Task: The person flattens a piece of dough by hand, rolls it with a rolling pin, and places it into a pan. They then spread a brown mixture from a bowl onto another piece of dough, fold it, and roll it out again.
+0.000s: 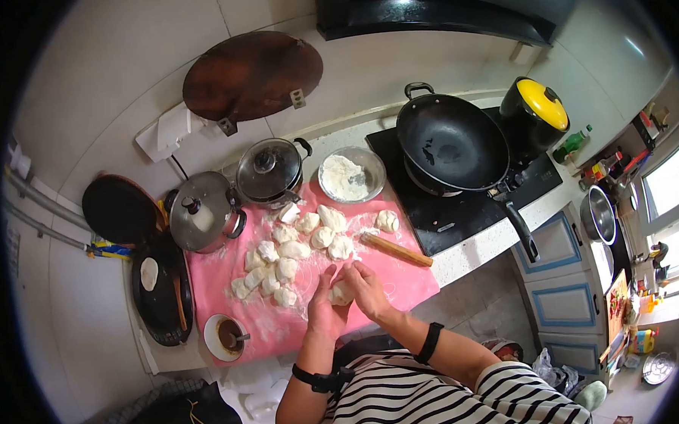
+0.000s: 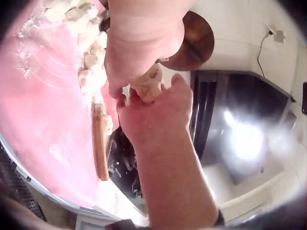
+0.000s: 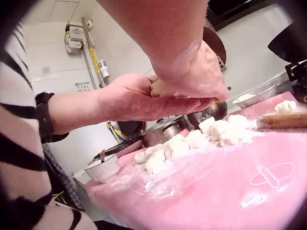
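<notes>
Above the pink mat's front edge, a piece of dough [image 1: 341, 292] lies between the two hands. The left hand [image 1: 325, 309] cups it from below, with the palm turned up and the thumb beside it. From above, the right hand [image 1: 369, 292] grips the dough, its fingers bent over it. In the left wrist view the dough [image 2: 147, 84] shows between the left hand [image 2: 144, 45] and the right hand [image 2: 156, 115]. Seen from the right wrist, the right hand [image 3: 194, 76] covers most of the dough over the left hand [image 3: 129, 99].
Several floured dough pieces [image 1: 294, 249] are on the pink mat [image 1: 276, 321], with a rolling pin [image 1: 396, 250] to their right. A flour bowl [image 1: 351, 175] and lidded pots [image 1: 203, 210] stand behind. At left are a sauce bowl [image 1: 215, 340] and a flat pan [image 1: 161, 314]; a wok [image 1: 454, 142] is right.
</notes>
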`<state>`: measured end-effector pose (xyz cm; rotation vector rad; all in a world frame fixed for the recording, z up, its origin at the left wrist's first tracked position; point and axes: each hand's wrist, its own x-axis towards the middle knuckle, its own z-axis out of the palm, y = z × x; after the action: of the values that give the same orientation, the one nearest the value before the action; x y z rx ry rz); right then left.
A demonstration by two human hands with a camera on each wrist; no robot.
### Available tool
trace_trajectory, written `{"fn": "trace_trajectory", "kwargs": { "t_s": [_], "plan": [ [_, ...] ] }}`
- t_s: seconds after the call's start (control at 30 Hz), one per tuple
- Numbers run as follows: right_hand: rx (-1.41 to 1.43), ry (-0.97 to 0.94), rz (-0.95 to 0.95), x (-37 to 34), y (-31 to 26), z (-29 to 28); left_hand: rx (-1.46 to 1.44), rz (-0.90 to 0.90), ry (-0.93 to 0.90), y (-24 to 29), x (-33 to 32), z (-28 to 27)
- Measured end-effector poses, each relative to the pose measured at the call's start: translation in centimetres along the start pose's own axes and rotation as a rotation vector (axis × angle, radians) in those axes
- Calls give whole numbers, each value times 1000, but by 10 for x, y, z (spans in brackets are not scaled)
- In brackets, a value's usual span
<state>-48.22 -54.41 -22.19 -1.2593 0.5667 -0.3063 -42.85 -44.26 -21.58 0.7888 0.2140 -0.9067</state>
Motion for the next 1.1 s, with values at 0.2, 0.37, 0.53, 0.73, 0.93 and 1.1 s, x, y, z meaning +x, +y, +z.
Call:
{"fn": "trace_trajectory", "kwargs": {
  "t_s": [0.2, 0.37, 0.53, 0.73, 0.93, 1.1],
  "plan": [
    [-520, -78, -441, -14, -33, 12, 23, 40, -94, -7, -17, 23],
    [-678, -239, -653, -62, -44, 25, -4, 16, -116, 32, -17, 36],
    [-688, -259, -616, -29, -66, 29, -6, 47, -213, 17, -22, 28],
    [-655, -240, -670, -56, -49, 42, -150, 29, -303, 41, -29, 26],
    [-666, -252, -426, -21, -27, 20, -152, -168, -51, -2, -14, -10],
    [-675, -68, -248, -12, 14, -3, 320, -78, 135, 3, 16, -37]
  ]
}}
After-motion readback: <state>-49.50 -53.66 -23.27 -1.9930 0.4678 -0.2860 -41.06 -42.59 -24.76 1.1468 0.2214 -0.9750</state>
